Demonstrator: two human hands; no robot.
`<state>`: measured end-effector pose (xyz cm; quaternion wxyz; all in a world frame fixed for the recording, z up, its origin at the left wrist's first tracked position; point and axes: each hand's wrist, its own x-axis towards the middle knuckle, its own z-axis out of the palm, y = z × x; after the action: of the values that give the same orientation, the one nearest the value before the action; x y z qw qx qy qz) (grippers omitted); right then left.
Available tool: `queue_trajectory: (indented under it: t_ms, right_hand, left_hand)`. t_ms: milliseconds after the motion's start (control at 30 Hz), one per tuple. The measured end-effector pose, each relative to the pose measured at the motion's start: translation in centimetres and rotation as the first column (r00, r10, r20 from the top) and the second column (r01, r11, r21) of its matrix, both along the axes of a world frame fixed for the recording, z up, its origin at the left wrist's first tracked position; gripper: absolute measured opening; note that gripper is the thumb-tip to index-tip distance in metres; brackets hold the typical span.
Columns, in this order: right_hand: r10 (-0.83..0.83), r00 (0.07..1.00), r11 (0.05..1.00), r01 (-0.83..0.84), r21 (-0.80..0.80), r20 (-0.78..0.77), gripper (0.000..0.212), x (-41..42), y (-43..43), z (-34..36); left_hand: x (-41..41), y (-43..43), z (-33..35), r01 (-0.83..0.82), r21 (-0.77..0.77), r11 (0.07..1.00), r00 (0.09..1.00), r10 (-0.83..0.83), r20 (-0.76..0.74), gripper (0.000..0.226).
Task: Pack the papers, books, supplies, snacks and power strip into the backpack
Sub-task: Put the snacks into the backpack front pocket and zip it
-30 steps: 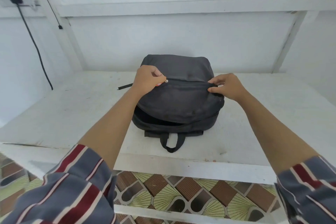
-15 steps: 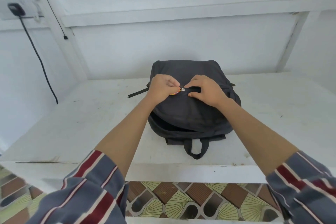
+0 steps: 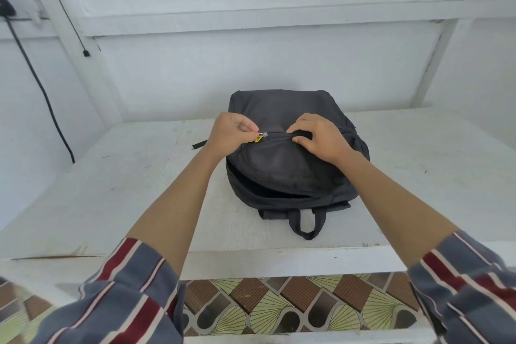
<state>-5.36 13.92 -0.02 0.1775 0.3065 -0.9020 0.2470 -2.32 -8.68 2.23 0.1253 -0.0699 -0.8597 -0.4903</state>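
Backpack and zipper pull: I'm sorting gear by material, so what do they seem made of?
Backpack: dark grey fabric, probably nylon or polyester; matte, soft, creasing and sagging. Zipper pull: probably metal; small, silvery, catching the light. Its yellow tab: too small to tell.

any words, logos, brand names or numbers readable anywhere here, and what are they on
No readable text in this view.
On the backpack: plain dark fabric, no logo or label showing.
On the yellow tag beside the metal zipper pull, which the left hand pinches: too small to tell whether it carries any print.
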Motion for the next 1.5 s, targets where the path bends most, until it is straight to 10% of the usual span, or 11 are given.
queue_trajectory:
  t_ms: [433,733,1133,1500]
  right_hand:
    - [-0.055,0.998,0.998,0.055,0.011,0.032,0.026,0.2,-1.5,1.8]
    - [-0.13,0.991,0.981,0.128,-0.148,-0.007,0.012,0.6,-1.6,1.3]
    - [-0.023,0.996,0.999,0.02,0.039,0.085,0.019,0.8,-0.6,-0.2]
    - [-0.15,0.983,0.965,0.168,-0.2,0.102,0.025,2.0,7.0,0.4]
  left_hand:
    - [0.9,0.5,2.9,-0.011,0.173,0.985,0.997,-0.002,0.074,0.018]
    - [1.6,-1.5,1.6,-0.065,0.102,0.993,0.993,0.054,0.11,0.02]
    - [1.1,-0.7,-0.4,-0.123,-0.062,0.99,0.974,0.133,0.186,0.009]
    - [1.1,8.3,-0.2,0.158,-0.32,0.934,0.97,-0.207,-0.127,0.022]
